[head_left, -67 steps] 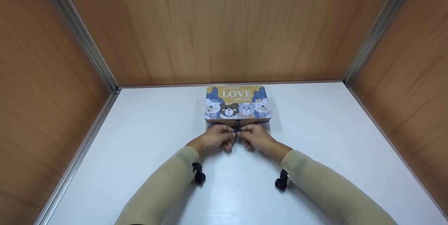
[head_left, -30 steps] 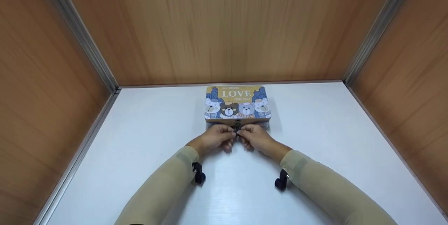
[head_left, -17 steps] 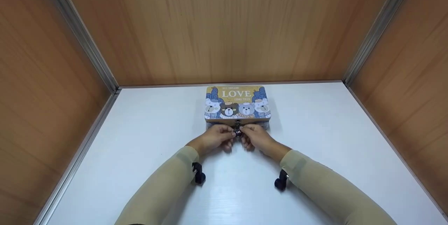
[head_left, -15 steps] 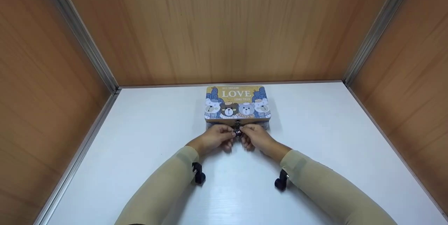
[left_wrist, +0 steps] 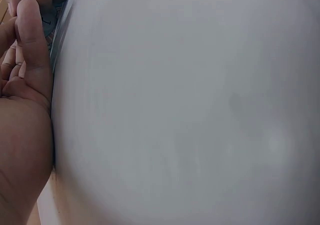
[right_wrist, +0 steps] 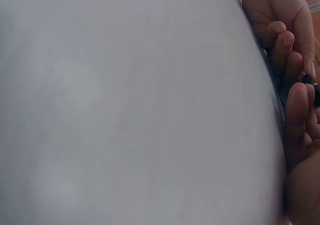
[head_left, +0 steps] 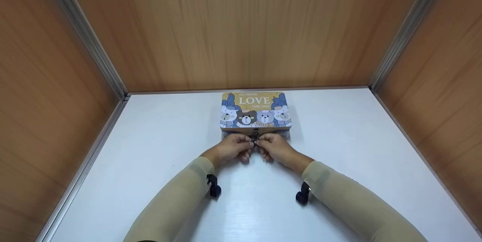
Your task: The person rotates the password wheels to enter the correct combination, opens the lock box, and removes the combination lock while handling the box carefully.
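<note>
A tin box printed with cartoon bears and the word LOVE stands at the back of the table, its lid down. At the middle of its front, a small dark padlock hangs under the clasp, mostly covered by fingers. From the left, my left hand pinches the padlock between thumb and forefinger. My right hand pinches its other side in the same way. In the right wrist view a bit of dark metal shows between both hands' fingertips. The lower fingers of both hands are curled loosely.
The white tabletop carries the box close to the wooden back wall. Wooden side panels with metal corner strips enclose the table left and right. Small black wrist cameras hang below both sleeves.
The right thumb and fingertips shifted a little off the padlock about half a second ago, showing more of it, and now cover it again. Left hand and box stay put.
</note>
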